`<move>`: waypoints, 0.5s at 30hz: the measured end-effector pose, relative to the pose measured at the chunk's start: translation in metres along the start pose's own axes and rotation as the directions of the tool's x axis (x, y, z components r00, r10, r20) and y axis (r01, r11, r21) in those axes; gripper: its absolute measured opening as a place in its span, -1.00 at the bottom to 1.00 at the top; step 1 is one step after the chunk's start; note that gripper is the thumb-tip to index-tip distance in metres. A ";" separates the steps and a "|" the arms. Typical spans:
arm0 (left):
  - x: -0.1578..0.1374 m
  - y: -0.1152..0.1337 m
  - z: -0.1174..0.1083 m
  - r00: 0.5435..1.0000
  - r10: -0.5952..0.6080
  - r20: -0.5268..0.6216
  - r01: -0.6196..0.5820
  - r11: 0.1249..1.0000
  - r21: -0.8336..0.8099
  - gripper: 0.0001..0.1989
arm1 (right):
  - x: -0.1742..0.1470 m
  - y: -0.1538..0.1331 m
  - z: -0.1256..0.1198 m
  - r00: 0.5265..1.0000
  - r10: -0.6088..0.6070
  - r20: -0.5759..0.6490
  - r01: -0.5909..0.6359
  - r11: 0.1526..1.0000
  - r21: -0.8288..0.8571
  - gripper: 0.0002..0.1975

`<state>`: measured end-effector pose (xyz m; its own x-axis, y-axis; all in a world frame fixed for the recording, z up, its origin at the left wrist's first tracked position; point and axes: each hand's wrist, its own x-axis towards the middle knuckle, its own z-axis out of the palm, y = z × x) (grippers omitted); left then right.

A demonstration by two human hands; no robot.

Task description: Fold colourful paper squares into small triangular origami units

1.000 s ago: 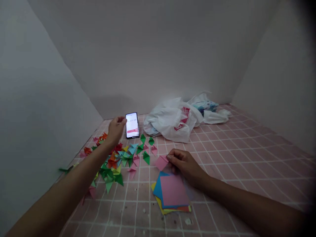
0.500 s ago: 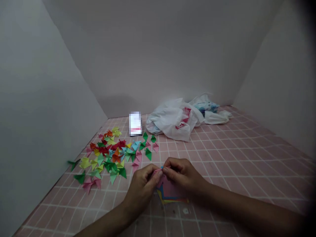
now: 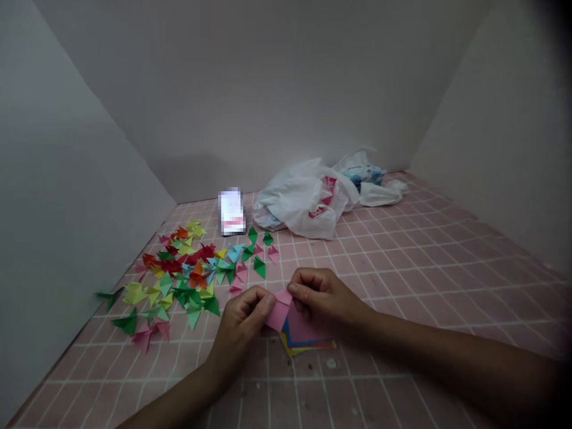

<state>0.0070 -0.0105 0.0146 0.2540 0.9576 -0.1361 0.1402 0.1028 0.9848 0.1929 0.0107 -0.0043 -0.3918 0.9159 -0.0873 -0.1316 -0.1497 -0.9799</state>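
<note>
Between my two hands is a small folded piece of pink origami paper (image 3: 280, 311). My left hand (image 3: 247, 314) pinches its left side with thumb and fingers. At its upper right corner, the thumb and curled forefinger of my right hand (image 3: 319, 292) close on it. Just below lies a stack of square origami sheets (image 3: 308, 333), pink on top, with blue, yellow and orange edges showing beneath. My right hand covers part of that stack. Off to the left, many folded paper cranes (image 3: 192, 295) in green, yellow, red, orange, blue and pink are spread on the cloth.
A lit phone (image 3: 232, 213), its screen blurred out, stands near the back wall. Right of it lie a white plastic bag (image 3: 299, 199) with red print and another crumpled bag (image 3: 364, 173). Pink checked cloth (image 3: 429, 268) covers the surface, with walls on three sides.
The folded pink paper has turned so that its flat face shows, and my hands sit slightly farther apart. The whole view has shifted, moving the scene left and up.
</note>
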 end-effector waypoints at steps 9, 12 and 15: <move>0.003 -0.002 -0.001 0.999 0.037 -0.030 -0.035 0.997 0.070 -0.70 | -0.003 -0.004 0.002 1.000 0.015 0.017 -0.015 0.999 0.052 -0.66; 0.003 0.000 -0.001 0.995 0.085 -0.052 -0.079 0.990 0.116 -0.73 | -0.003 -0.004 0.001 1.000 -0.012 0.007 0.012 1.000 0.015 -0.67; 0.003 0.002 0.001 0.991 0.109 -0.079 -0.101 0.990 0.102 -0.77 | -0.004 -0.004 0.001 0.999 -0.051 -0.010 0.050 0.997 -0.057 -0.69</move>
<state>0.0088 -0.0078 0.0159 0.1909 0.9814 -0.0190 0.2105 -0.0221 0.9773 0.1939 0.0076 0.0004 -0.3758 0.9259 -0.0390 -0.0991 -0.0820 -0.9917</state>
